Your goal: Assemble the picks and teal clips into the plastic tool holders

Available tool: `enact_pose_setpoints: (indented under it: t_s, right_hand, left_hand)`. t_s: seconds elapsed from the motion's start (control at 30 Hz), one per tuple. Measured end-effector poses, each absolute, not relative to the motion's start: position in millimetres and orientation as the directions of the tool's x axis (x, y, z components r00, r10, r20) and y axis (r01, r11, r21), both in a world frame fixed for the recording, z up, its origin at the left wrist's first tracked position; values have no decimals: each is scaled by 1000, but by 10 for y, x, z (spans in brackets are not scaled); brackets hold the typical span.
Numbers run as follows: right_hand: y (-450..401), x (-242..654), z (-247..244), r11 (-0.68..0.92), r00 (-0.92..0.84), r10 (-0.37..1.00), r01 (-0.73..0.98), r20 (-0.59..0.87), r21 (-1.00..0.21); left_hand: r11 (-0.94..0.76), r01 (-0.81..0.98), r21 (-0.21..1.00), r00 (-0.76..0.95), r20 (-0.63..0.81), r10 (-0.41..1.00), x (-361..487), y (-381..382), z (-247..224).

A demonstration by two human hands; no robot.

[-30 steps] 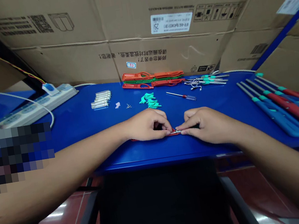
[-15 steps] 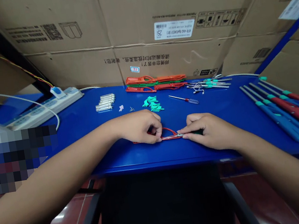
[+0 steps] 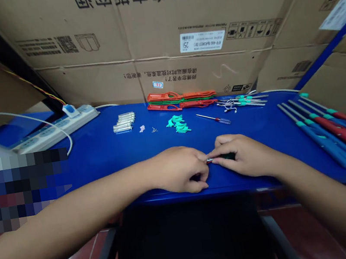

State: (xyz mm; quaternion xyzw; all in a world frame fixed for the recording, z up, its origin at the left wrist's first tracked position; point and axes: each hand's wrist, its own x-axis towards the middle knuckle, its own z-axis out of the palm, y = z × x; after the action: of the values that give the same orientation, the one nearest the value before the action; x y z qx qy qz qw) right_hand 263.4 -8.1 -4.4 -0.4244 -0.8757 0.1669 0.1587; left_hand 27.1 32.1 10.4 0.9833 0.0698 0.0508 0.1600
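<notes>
Near the table's front edge my left hand (image 3: 182, 169) is closed, its back covering most of a red piece (image 3: 209, 161), of which a small bit shows by the fingertips. What exactly the left fingers grip is hidden. Touching it from the right, my right hand (image 3: 246, 155) pinches a thin metal part, and a dark piece (image 3: 229, 155) lies within its fingers. Beyond the hands are teal plastic pieces (image 3: 178, 124) and a screwdriver (image 3: 220, 120).
Behind lie orange-red and green shells (image 3: 181, 98), metal rods with teal parts (image 3: 249, 100), clear tubes (image 3: 124, 122) and tiny screws (image 3: 154, 130). Blue and red lighters (image 3: 334, 134) lie right. A power strip (image 3: 58, 129) is at left, a cardboard box (image 3: 150, 28) behind.
My left hand has moved right and nearer the table's front edge, up against the right fingertips. It now covers the red loop that showed between the hands. The camera view has shifted slightly.
</notes>
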Motion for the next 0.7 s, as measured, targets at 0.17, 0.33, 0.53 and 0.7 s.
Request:
enact_pose_setpoints:
  t_s: [0.17, 0.33, 0.53, 0.7]
  right_hand:
    - [-75, 2627, 60, 617, -628, 772, 704, 99, -352]
    - [167, 2614, 274, 638, -634, 764, 711, 123, -295]
    - [722, 2345, 228, 574, -556, 819, 790, 143, -214]
    - [886, 2168, 17, 514, -491, 858, 819, 154, -256]
  left_hand:
    - [-916, 54, 398, 968, 203, 145, 163, 531, 206]
    - [-870, 381, 312, 814, 332, 476, -51, 1013, 226]
    - [-720, 629, 294, 700, 190, 688, -68, 1201, 59]
    - [-670, 687, 280, 656, 158, 738, 47, 1126, -11]
